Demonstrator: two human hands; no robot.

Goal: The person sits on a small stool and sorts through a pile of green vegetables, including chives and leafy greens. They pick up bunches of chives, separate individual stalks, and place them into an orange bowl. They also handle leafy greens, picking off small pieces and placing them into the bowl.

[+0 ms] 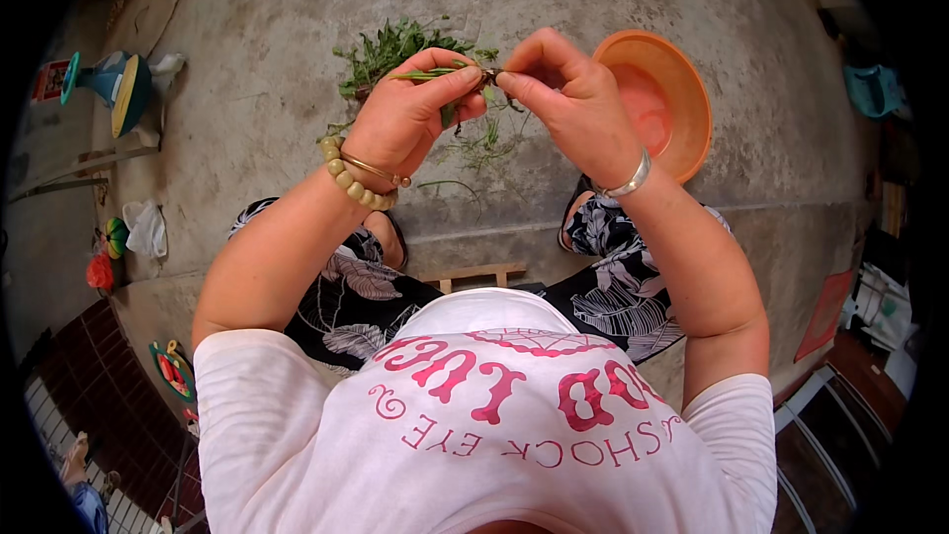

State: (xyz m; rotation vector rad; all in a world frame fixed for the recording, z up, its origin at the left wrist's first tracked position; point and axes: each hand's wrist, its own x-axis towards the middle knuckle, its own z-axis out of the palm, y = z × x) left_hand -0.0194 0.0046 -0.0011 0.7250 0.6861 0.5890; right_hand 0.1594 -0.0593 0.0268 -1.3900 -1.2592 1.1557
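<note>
My left hand (415, 107) grips a small bunch of green stems (430, 75) between thumb and fingers. The dark root end (490, 77) of the bunch points right. There my right hand (582, 107) pinches with thumb and forefinger, touching the root end. Behind my left hand, a pile of leafy greens (393, 48) lies on the concrete floor, partly hidden by that hand. Thin green scraps (489, 148) are scattered on the floor below both hands. An orange plastic basin (697, 126) stands just right of my right hand, which covers part of its rim.
A wooden frame (511, 268) shows between my legs. At left are a blue and yellow plastic object (124, 93), a white plastic bag (146, 228) and a striped ball (116, 237). A metal-framed piece of furniture (823, 430) is at lower right. Part of a person (85, 500) appears at lower left.
</note>
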